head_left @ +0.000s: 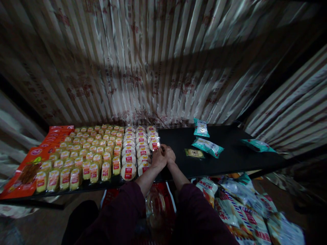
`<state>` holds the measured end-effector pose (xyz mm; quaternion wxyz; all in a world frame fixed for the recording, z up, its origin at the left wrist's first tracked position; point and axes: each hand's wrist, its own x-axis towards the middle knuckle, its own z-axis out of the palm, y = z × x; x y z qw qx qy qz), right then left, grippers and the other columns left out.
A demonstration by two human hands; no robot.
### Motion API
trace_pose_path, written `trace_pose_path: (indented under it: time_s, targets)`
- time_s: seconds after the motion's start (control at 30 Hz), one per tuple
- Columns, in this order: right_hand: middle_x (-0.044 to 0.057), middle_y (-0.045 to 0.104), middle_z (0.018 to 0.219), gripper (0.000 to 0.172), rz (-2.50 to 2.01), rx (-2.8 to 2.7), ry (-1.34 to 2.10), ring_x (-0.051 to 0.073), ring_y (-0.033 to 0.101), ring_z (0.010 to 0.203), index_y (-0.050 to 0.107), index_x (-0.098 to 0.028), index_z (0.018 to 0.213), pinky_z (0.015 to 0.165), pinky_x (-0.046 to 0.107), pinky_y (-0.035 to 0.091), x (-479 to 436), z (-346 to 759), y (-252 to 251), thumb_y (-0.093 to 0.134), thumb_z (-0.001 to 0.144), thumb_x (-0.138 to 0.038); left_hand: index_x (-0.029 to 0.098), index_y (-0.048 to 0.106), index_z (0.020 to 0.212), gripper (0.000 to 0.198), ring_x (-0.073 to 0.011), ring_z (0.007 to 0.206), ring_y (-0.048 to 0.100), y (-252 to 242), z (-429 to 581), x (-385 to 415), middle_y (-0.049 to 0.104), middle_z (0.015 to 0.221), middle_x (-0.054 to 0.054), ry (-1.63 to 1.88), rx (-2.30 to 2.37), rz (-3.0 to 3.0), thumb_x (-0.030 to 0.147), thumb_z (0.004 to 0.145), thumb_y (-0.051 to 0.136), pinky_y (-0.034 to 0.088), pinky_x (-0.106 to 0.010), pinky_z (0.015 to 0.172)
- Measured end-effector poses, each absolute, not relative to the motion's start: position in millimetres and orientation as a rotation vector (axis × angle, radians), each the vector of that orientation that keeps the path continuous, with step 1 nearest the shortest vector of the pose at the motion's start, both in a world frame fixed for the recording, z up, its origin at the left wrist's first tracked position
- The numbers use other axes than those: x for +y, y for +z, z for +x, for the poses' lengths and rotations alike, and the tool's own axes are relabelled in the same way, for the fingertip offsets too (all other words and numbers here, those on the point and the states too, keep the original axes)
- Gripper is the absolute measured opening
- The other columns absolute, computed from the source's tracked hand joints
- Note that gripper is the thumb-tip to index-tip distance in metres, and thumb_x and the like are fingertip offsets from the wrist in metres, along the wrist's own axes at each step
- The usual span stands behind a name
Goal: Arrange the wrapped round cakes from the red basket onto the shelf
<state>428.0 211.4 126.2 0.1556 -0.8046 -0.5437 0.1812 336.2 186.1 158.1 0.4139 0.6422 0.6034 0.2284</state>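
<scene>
My left hand [158, 159] and my right hand [169, 155] meet over the black shelf, fingers curled and close together. Whatever they hold, if anything, is hidden by the fingers. Right beside my left hand, the frontmost visible round wrapped pastry [154, 145] of a row leans on those behind it. Two longer rows of round pastries with red labels [128, 172] stand to its left. Beyond them are several rows of small yellow wrapped cakes [94, 172], standing on end. A flat yellow wrapped piece [194, 153] lies to the right of my right hand.
Teal packets [208, 146] lie on the right part of the black shelf [176, 136]. Orange snack bags [38, 160] cover its left end. Below sit a red bag [163, 200] and a pile of white snack bags [240, 211]. A striped printed sheet [153, 68] hangs behind.
</scene>
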Motion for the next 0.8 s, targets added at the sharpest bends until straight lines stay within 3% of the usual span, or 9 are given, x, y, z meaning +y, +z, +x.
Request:
trace_pose_path:
  time_s: [0.37, 0.8]
  targets:
    - [0.004, 0.061, 0.103, 0.034, -2.26, -1.577, 0.51, 0.016, 0.062, 0.088, 0.059, -0.031, 0.119, 0.068, 0.022, 0.043, 209.1, 427.1, 122.9, 0.048, 0.086, -0.028, 0.016, 0.058, 0.097, 0.022, -0.0214, 0.112, 0.05, 160.8, 338.1, 186.2, 0.061, 0.109, -0.012, 0.533, 1.536, 1.704, 0.009, 0.079, 0.048, 0.039, -0.03, 0.091]
    - [0.005, 0.061, 0.092, 0.037, -1.91, -1.43, 0.321, 0.017, 0.062, 0.082, 0.064, -0.022, 0.109, 0.074, 0.026, 0.051, 204.4, 440.7, 81.3, 0.054, 0.074, -0.015, 0.018, 0.059, 0.078, 0.021, -0.0222, 0.111, 0.05, 152.3, 348.7, 182.2, 0.064, 0.097, -0.009, 0.614, 1.557, 1.83, 0.004, 0.078, 0.044, 0.031, -0.036, 0.102]
